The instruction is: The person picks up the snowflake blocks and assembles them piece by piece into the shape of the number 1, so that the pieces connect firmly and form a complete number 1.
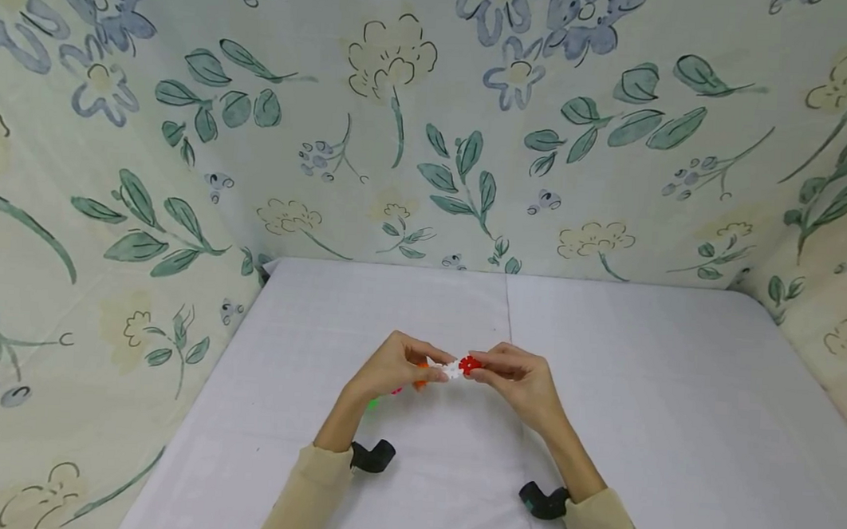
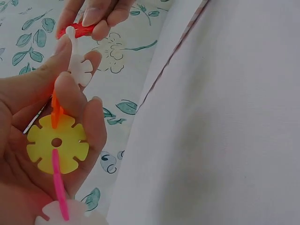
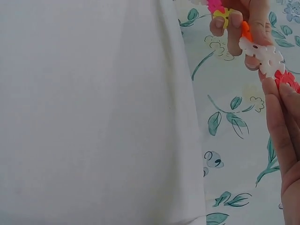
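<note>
A chain of slotted plastic snowflake discs hangs between both hands over the table. My left hand (image 1: 392, 367) pinches it around the white discs (image 1: 452, 371) near an orange disc (image 2: 56, 112). Behind that, a yellow disc (image 2: 72, 140), a pink disc (image 2: 59, 187) and another white disc (image 2: 75, 213) trail along the left palm. A bit of green (image 1: 373, 404) shows at the chain's far left in the head view. My right hand (image 1: 525, 382) pinches a red disc (image 1: 469, 366) between thumb and fingers, right at the edge of a white disc; the fingers partly cover it.
A white cloth with a seam covers the table (image 1: 675, 405). Floral fabric (image 1: 401, 135) hangs behind and at both sides. Black curved pieces (image 1: 373, 457) stick out at both wrists, by the beige sleeves (image 1: 311, 490).
</note>
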Demonstrator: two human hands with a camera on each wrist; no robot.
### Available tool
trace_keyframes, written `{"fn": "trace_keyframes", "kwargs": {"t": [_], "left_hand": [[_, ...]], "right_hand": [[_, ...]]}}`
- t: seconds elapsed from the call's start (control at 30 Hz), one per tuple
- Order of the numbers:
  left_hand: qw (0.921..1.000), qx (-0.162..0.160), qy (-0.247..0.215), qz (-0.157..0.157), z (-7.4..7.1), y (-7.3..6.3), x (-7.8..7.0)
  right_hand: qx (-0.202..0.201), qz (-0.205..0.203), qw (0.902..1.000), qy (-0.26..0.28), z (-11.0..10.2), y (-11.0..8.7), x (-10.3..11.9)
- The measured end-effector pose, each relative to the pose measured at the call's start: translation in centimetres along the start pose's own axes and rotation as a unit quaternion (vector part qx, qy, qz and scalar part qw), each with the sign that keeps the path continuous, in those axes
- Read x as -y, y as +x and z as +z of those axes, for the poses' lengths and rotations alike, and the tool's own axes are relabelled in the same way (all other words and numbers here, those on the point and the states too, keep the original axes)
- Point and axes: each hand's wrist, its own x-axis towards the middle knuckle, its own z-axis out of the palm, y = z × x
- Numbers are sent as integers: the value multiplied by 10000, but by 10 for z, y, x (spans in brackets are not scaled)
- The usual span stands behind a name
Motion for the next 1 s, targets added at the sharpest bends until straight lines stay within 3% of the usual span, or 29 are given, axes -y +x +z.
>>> {"fn": "trace_keyframes", "kwargs": {"t": [0.23,0.37,0.73,1.0], "left_hand": [[10000,-16,4,35,1,-1,-4],[9998,-141,48,97,3,1,-5],[9993,-319,-151,134,11,5,0],[9993,225,-305,29,15,4,-2]], "right_hand": [[-137,-608,9968,-506,3,0,7],[-265,-744,9953,-553,5,0,7],[-277,-165,9994,-142,4,0,1],[-437,330,9985,-61,-7,2,-2]]}}
